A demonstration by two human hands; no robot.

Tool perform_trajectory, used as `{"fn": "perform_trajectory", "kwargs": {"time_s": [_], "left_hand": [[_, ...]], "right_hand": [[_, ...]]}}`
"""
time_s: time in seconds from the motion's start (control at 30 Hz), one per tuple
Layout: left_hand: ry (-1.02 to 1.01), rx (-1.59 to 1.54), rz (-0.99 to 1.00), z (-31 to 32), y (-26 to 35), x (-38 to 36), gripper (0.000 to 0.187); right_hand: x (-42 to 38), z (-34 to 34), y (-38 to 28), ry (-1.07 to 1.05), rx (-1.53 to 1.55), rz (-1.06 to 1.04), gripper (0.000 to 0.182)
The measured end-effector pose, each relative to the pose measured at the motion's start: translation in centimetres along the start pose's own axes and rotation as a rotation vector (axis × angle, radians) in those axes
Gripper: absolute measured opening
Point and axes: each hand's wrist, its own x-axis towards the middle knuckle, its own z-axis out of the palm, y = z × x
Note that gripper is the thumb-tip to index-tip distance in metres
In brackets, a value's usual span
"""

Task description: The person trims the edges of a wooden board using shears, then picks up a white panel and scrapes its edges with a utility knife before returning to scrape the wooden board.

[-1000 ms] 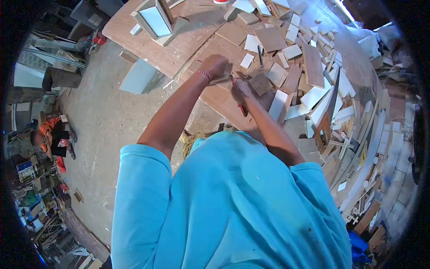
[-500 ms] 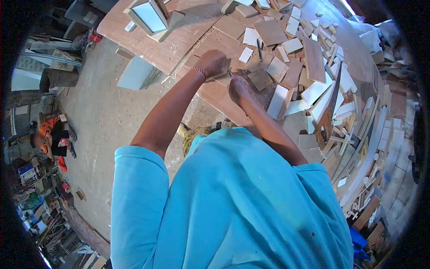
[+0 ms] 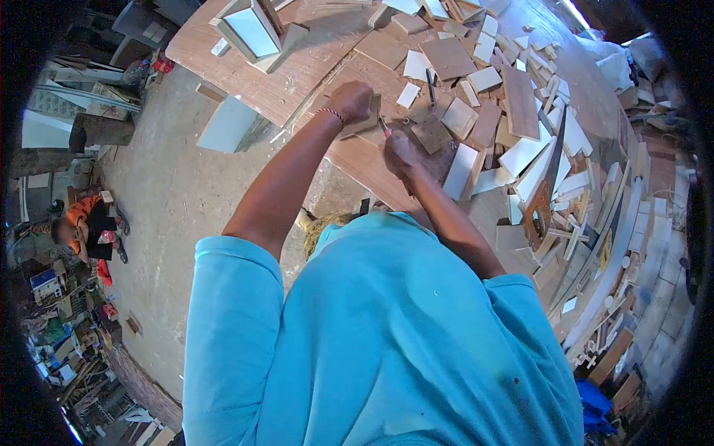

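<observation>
My left hand (image 3: 351, 102), with a striped band at the wrist, is closed around a small flat piece of wood (image 3: 366, 125) above the wooden worktable (image 3: 364, 163). My right hand (image 3: 401, 152) grips a small tool with a red part and a thin metal tip (image 3: 384, 128). Its tip points at the edge of the wood piece; the fist hides the rest of the tool. Just right of that hand lies a square brown block (image 3: 431, 134). A dark pen-like tool (image 3: 431, 87) rests among the offcuts beyond.
Many white and brown wood offcuts (image 3: 520, 100) cover the table's right side. A handsaw (image 3: 554, 163) lies among them. A wooden frame with a white panel (image 3: 253, 33) stands at the far left of the table. A person in orange (image 3: 85, 223) sits at the left on the floor.
My right hand has drawn slightly down and away from the wood piece, so more of the tool's red part and tip shows. My left hand keeps its hold, almost still.
</observation>
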Motion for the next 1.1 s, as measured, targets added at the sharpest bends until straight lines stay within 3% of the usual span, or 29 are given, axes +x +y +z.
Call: {"fn": "perform_trajectory", "kwargs": {"time_s": [0.03,0.1,0.23,0.3,0.4,0.43,0.5,0.53,0.63,0.73,0.77,0.83,0.87,0.97,1.03,1.07,1.1], "left_hand": [[-0.007,-0.004,-0.002,0.2,0.1,-0.1,0.01],[-0.032,0.092,-0.015,-0.1,0.4,-0.3,0.011],[-0.015,0.033,-0.03,0.2,1.5,-1.2,0.013],[0.003,0.108,0.103,0.0,2.4,-2.0,0.015],[0.109,0.066,0.09,0.0,1.7,-1.8,0.013],[0.12,0.062,0.086,0.1,1.3,-1.3,0.013],[0.047,0.097,-0.04,0.8,0.3,-0.5,0.011],[0.039,0.092,-0.039,0.8,-0.1,-0.4,0.011],[0.047,0.065,0.043,0.0,-0.1,-0.1,0.01],[-0.042,0.049,-0.027,-0.8,0.3,0.0,0.01],[-0.049,0.074,-0.016,-0.8,0.3,0.0,0.01],[-0.061,0.1,-0.006,-0.7,0.2,-0.1,0.01],[-0.049,0.075,-0.017,-0.7,0.2,-0.1,0.01],[-0.041,0.045,-0.044,-0.6,0.5,-0.1,0.009],[-0.043,0.038,-0.064,-0.7,0.6,-0.2,0.009],[-0.035,0.043,-0.041,-0.8,0.6,-0.2,0.009],[-0.031,0.047,-0.019,-0.6,0.6,-0.4,0.009]], "right_hand": [[-0.1,0.8,0.1,-0.008,0.004,0.002,0.034],[-0.4,0.9,-0.9,0.128,0.377,0.338,0.033],[1.9,2.4,0.4,0.105,0.481,0.318,0.034],[6.7,9.5,3.8,0.261,0.413,0.257,0.037],[12.5,18.4,7.3,0.317,0.538,0.149,0.035],[5.0,13.5,7.9,0.318,0.527,0.144,0.035],[1.2,0.5,0.2,0.108,0.385,0.151,0.034],[0.8,-0.2,0.0,0.108,0.475,0.17,0.034],[0.6,1.6,0.9,0.256,0.407,0.09,0.033],[0.4,4.1,1.1,0.45,0.218,0.003,0.028],[0.1,3.3,0.6,0.454,0.224,0.006,0.028],[-0.7,0.8,-0.5,0.178,0.694,0.285,0.025],[-0.7,0.9,-0.5,0.179,0.699,0.287,0.025],[-0.1,2.5,0.0,0.147,0.599,0.223,0.022],[0.5,5.6,1.2,0.408,0.315,0.047,0.022],[1.5,6.6,1.2,0.407,0.317,0.045,0.022],[2.5,7.4,0.7,0.226,0.166,0.153,0.023]]}}
